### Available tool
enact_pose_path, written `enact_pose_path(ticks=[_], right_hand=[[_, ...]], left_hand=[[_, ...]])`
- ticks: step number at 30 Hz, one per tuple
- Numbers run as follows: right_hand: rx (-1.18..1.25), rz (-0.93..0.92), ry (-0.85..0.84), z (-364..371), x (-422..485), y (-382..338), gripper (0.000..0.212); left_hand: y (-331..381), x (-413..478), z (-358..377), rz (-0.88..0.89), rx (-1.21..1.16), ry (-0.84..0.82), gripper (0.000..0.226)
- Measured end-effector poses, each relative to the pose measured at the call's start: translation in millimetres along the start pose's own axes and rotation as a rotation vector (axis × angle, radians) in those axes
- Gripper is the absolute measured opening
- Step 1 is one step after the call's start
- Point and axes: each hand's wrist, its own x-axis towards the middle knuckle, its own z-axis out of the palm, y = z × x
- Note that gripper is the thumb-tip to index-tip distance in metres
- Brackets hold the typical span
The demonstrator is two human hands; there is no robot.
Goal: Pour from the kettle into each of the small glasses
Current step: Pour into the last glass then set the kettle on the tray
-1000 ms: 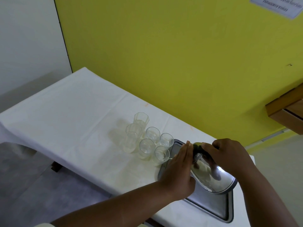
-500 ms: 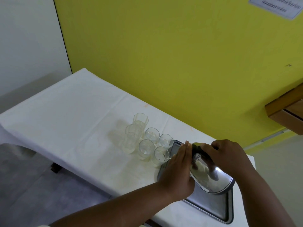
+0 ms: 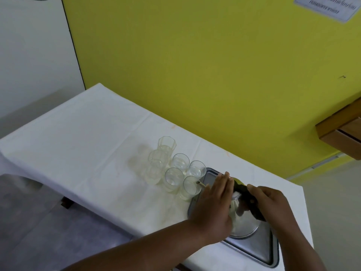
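Note:
A shiny steel kettle (image 3: 242,222) with a black handle is tipped to the left over a metal tray (image 3: 254,249). Its thin spout tip (image 3: 200,183) reaches over the rim of the nearest small glass (image 3: 190,187). My right hand (image 3: 271,204) grips the black handle. My left hand (image 3: 213,204) lies flat against the kettle's side and lid, covering most of the body. Three more small round glasses (image 3: 180,161) stand close behind that one. Two taller faceted glasses (image 3: 166,145) stand at the group's far left.
A white cloth covers the table (image 3: 88,145), which runs along a yellow wall (image 3: 195,75). The table's front edge drops to a grey floor at lower left. A wooden shelf corner (image 3: 341,132) juts out at right.
The kettle has tipped further to the left, and its spout now reaches over the nearest glass. Both hands stay on the kettle.

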Motion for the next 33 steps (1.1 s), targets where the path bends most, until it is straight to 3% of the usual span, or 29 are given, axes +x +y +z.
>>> enact_pose_path(ticks=[6,13,16,19,24,28,33], right_hand=[[0.414,0.035,0.070,10,-24,25,0.049],[0.708,0.211,0.136,22,-42,57,0.040],[0.750,0.251,0.056,27,-47,68,0.044],[0.783,0.235,0.023,40,-49,88,0.033],[0.845,0.347,0.060,67,-23,106,0.016],[0.919,0.206,0.108,71,-29,96,0.019],[0.962,0.246,0.151,73,-28,107,0.016]], left_hand=[[9,7,1,0.101,0.123,-0.005,0.081],[22,30,8,0.191,0.158,-0.083,0.067],[22,43,18,0.240,0.254,-0.142,0.065],[21,56,24,0.299,0.391,-0.251,0.074],[18,74,39,0.361,0.519,-0.434,0.077],[12,88,45,0.397,0.562,-0.525,0.079],[9,97,56,0.429,0.614,-0.547,0.083]])
